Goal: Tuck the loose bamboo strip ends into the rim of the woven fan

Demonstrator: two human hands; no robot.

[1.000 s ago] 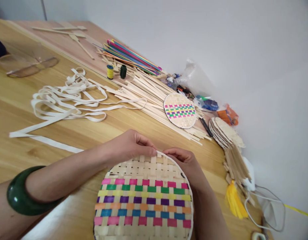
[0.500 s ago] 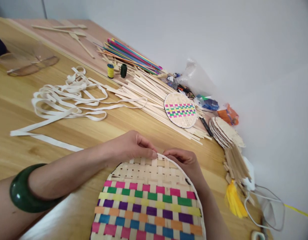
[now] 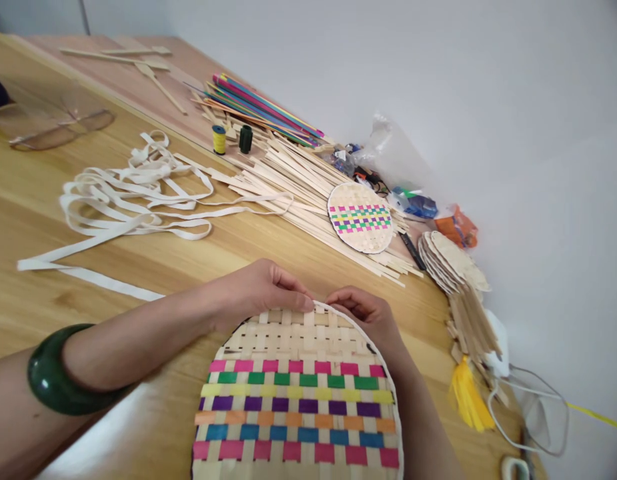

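A rounded woven fan panel [image 3: 298, 387] of pale strips, with bands of pink, green, yellow, purple, orange and blue, stands tilted in front of me. White cloth tape [image 3: 395, 400] runs along its right and top edge; dark edging shows at the upper left. My left hand [image 3: 273, 287] pinches the top edge, thumb on the near face, at the tape. Just right of it my right hand [image 3: 365, 310] is closed at the same rim, its fingertips partly hidden behind the panel. A dark green bangle [image 3: 55, 370] circles my left wrist.
Loose white tape [image 3: 138, 193] lies in a heap at left. Behind are pale strips [image 3: 288, 180], coloured strips [image 3: 268, 110], a yellow spool [image 3: 219, 140], a dark spool [image 3: 245, 139] and a smaller woven round [image 3: 361, 219]. Stacked fans [image 3: 453, 267] and a yellow tassel [image 3: 469, 393] are at right.
The panel has shifted and turned slightly, its colour bands now nearer level and its right edge further left. Both hands keep their place at the top rim, the right one slightly higher.
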